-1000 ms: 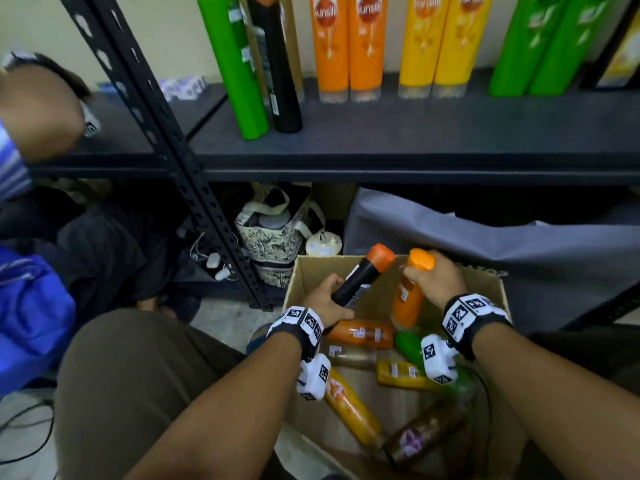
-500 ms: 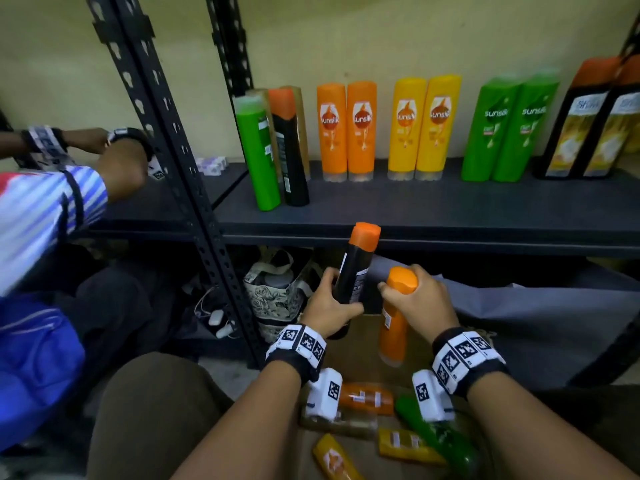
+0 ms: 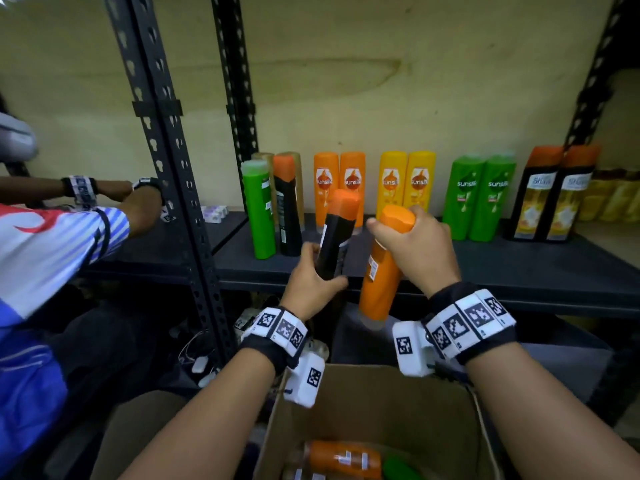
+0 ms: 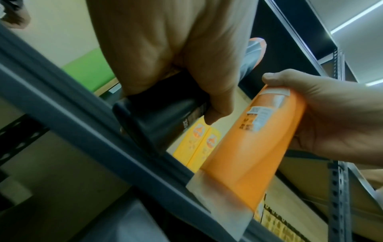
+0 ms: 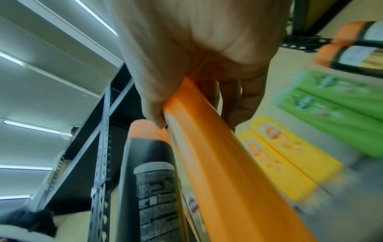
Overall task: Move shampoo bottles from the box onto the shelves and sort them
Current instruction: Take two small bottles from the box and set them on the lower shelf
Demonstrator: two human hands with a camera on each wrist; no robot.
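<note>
My left hand point(image 3: 311, 275) grips a black bottle with an orange cap point(image 3: 337, 233) by its lower body, upright at the shelf's front edge. My right hand point(image 3: 412, 247) holds an orange bottle point(image 3: 379, 282) by its top; its base hangs below the dark shelf board point(image 3: 519, 268). From the left wrist view the black bottle point(image 4: 157, 117) and orange bottle point(image 4: 254, 147) sit side by side above the shelf rail. The right wrist view shows the orange bottle point(image 5: 217, 163) beside the black one point(image 5: 151, 180). The cardboard box point(image 3: 363, 393) lies below with more bottles inside.
Pairs stand on the shelf: orange point(image 3: 339, 185), yellow point(image 3: 407, 181), green point(image 3: 479, 195), black with orange caps point(image 3: 554, 192); a green bottle point(image 3: 258, 209) and a black one point(image 3: 287, 206) stand at the left. A steel upright point(image 3: 166, 161) stands left. Another person's arms point(image 3: 104, 202) reach onto the neighbouring shelf.
Both hands have lifted their bottles out of the box up to shelf level. The black bottle went from tilted to upright. My view rose from the box toward the shelf.
</note>
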